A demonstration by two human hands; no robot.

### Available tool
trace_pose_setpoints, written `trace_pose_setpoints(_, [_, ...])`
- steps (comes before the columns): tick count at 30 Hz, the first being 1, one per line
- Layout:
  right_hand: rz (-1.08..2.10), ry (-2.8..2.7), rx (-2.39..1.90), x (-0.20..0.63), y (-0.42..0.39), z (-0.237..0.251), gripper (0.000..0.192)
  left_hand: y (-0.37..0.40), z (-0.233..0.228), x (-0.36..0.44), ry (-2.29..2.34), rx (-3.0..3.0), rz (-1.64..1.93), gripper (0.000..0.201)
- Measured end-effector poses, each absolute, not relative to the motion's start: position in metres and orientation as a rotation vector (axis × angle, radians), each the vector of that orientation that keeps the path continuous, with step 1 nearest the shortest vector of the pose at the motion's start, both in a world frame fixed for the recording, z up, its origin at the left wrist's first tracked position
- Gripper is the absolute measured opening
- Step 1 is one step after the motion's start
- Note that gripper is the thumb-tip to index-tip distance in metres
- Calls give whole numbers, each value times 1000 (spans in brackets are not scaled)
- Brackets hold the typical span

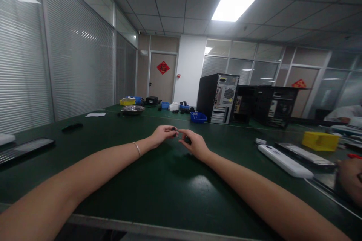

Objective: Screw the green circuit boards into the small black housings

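Observation:
Both my arms reach out over a dark green table (158,180). My left hand (162,134), with a thin bracelet on its wrist, and my right hand (195,144) meet fingertip to fingertip near the table's middle. Between the fingertips sits a small dark part (175,132), pinched by the left hand's fingers; it is too small to identify. Another small dark piece (187,140) shows in the right hand's fingers. Both hands hover just above the table surface.
A white long device (284,161) and a flat dark panel (305,154) lie at right, by a yellow bin (320,141). Another person's hand (350,179) is at the right edge. Two computer towers (217,98) stand behind; blue bin (198,117), metal bowl (132,109), dark flat device (25,148) at left.

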State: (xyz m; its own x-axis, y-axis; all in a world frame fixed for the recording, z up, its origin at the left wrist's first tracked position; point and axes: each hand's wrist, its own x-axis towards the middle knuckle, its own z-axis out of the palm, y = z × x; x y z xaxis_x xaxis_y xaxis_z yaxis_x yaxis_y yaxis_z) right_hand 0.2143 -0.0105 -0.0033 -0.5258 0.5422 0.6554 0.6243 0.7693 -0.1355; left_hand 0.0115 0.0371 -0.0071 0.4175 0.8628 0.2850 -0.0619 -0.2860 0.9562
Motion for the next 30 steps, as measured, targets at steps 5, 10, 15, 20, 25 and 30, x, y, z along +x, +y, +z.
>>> trace_pose_setpoints(5, [-138, -2277, -860, 218, -10, -4, 29, 69, 12, -47, 1005, 1400, 1400, 27])
trace_pose_setpoints(10, [-108, -2325, -851, 217, -11, -4, 26, 74, 24, -120, 1300, 1163, 1631, 30])
trace_pose_setpoints(15, [-84, -2310, -906, 220, -5, -7, 26, 71, 23, -140, 1409, 1075, 1681, 30])
trace_pose_setpoints(20, [-52, -2249, -1032, 229, 12, -15, 24, 75, 12, -106, 1291, 1217, 1539, 28])
trace_pose_setpoints(25, [-13, -2185, -1118, 238, 26, -20, 24, 72, -1, -58, 1113, 1435, 1314, 27])
trace_pose_setpoints(30, [-1, -2176, -1122, 240, 29, -22, 22, 60, -15, -19, 978, 1719, 1099, 26])
